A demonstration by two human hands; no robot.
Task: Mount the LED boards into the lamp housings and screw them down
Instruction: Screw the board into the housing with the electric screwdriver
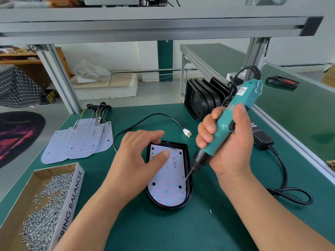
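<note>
**Driver bit down on the board's edge, other hand on top**

The right hand (pixel 226 142) is wrapped tight round a teal plastic screwdriver (pixel 233 113). It's held tilted, black nose down, with the thin metal bit touching the right edge of the LED board (pixel 168 185) just down-left of that hand. The board is a flat white sheet, rounded at the near end and dotted with tiny red and orange LEDs. It sits inside the black plastic housing (pixel 189 194), whose raised rim runs all round it.

The left hand (pixel 139 153) is over the board's far end, fingers loosely spread and thumb lying on the white face. The fingertips are blurred, so I can't tell if they touch.

A loose screw (pixel 210 211) lies on the green mat (pixel 145 232) under the right wrist. Past the left hand a black cable ends in a white plug (pixel 186 132).

Left of that hand:
- a fanned pile of spare boards (pixel 78 142) with coloured wires
- nearer, a cardboard box (pixel 72 201) of small silver screws

Beyond the right hand, black shells (pixel 201 98) stand on edge in a row. To its right is a power brick (pixel 262 138) with a looped cord. Bare mat shows between the forearms.
</note>
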